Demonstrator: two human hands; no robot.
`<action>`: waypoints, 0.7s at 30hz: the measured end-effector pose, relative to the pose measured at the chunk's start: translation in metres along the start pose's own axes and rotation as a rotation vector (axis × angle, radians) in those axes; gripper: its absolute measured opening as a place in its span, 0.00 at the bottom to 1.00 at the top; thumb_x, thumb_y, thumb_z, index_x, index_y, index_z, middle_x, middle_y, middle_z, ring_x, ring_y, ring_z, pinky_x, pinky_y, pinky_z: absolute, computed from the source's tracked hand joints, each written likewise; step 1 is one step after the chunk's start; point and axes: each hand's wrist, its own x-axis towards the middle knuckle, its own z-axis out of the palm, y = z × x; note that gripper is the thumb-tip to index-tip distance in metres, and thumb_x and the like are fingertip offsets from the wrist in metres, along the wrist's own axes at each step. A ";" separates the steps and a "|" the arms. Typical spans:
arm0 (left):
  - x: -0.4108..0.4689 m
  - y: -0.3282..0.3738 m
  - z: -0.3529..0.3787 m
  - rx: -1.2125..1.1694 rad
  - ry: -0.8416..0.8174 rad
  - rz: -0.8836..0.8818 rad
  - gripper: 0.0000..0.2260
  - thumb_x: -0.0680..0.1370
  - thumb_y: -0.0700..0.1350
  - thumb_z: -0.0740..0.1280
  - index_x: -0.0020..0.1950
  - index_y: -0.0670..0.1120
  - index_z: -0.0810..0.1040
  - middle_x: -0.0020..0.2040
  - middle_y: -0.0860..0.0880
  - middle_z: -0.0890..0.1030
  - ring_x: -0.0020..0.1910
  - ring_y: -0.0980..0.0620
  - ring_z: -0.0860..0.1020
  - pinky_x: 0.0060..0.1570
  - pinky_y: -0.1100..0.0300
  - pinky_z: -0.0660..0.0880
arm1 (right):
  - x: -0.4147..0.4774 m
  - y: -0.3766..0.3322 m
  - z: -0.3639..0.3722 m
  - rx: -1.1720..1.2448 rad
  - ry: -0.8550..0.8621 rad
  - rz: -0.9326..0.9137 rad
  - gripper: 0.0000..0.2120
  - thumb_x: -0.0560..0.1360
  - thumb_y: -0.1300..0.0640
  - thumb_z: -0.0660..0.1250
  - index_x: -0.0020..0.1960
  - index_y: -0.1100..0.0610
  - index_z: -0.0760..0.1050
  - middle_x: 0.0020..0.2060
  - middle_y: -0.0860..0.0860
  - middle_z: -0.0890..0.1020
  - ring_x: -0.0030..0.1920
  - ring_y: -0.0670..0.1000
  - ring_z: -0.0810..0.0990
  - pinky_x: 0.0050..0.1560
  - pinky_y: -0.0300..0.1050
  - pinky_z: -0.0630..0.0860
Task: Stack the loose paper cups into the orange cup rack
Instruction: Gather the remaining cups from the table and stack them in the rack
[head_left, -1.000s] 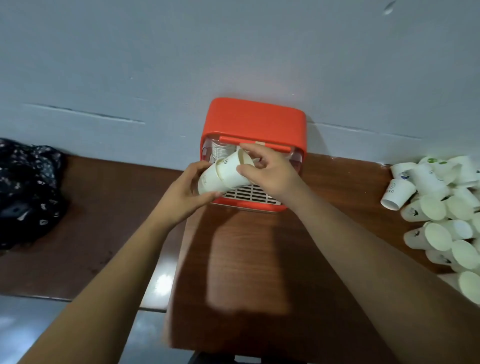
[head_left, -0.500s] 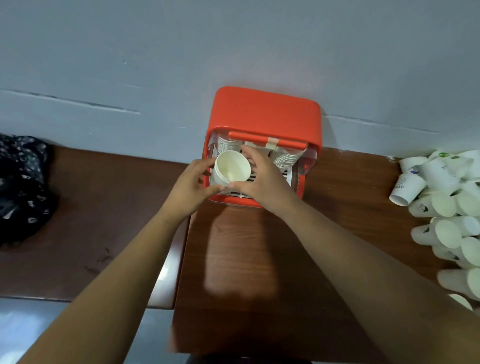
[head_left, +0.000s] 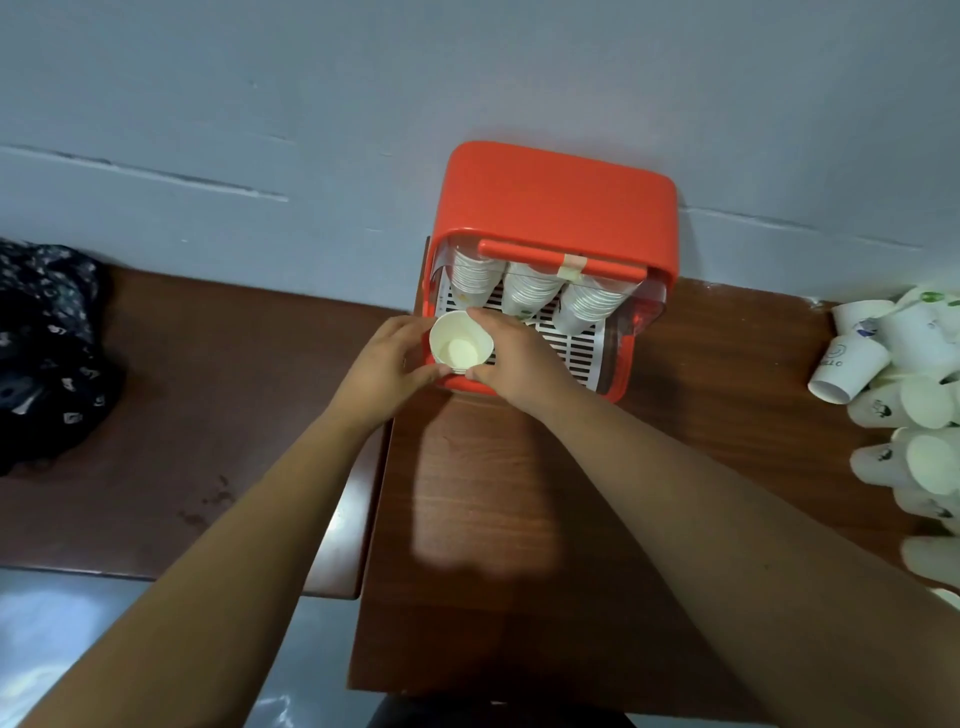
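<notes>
The wooden table (head_left: 519, 519) is being viewed from above, set against a grey wall (head_left: 311, 104). The orange cup rack (head_left: 556, 208) is being kept at the table's far edge, against the wall. Its front is open and a white slatted tray (head_left: 566, 345) is being exposed.

The loose paper cups (head_left: 909, 405) are being left in a heap at the right edge, well apart from the rack, so plenty are not yet stacked. A dark patterned cloth (head_left: 47, 343) is being left at far left, not involved.

Three cup stacks (head_left: 530, 291) are being housed side by side in the rack, narrow ends toward the front.

The left hand (head_left: 384, 374) and right hand (head_left: 519, 358) are both being curled round one paper cup (head_left: 460, 345), one on each side.

Change: a second ago the cup was being held tilted, mouth sideways. Now it is being presented mouth toward the camera at the rack's front-left corner, just below the left stack (head_left: 472, 273). Contact with that stack cannot be confirmed.

Judgement: the cup is being lined up for nesting onto the left stack, and seating is not yet done. Whether one cup or a nested pair is being held cannot be told.
</notes>
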 end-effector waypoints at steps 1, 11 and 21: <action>0.001 -0.001 0.001 0.022 0.013 -0.013 0.26 0.75 0.51 0.74 0.72 0.51 0.74 0.67 0.50 0.74 0.61 0.63 0.69 0.55 0.80 0.63 | 0.001 0.001 0.002 -0.011 0.010 0.006 0.38 0.70 0.60 0.77 0.76 0.56 0.64 0.72 0.54 0.71 0.71 0.54 0.69 0.68 0.44 0.63; -0.039 0.015 0.010 0.029 0.096 -0.110 0.16 0.76 0.50 0.71 0.62 0.47 0.76 0.56 0.50 0.73 0.52 0.60 0.72 0.52 0.65 0.73 | -0.046 0.021 -0.018 0.053 0.106 0.105 0.31 0.74 0.50 0.72 0.73 0.57 0.66 0.69 0.54 0.70 0.69 0.51 0.69 0.67 0.44 0.65; -0.070 0.119 0.103 0.160 -0.238 0.111 0.14 0.76 0.42 0.71 0.61 0.43 0.76 0.57 0.47 0.74 0.55 0.50 0.73 0.50 0.66 0.63 | -0.226 0.143 -0.077 -0.027 0.150 0.441 0.25 0.76 0.48 0.69 0.69 0.57 0.71 0.66 0.53 0.69 0.63 0.52 0.73 0.64 0.46 0.71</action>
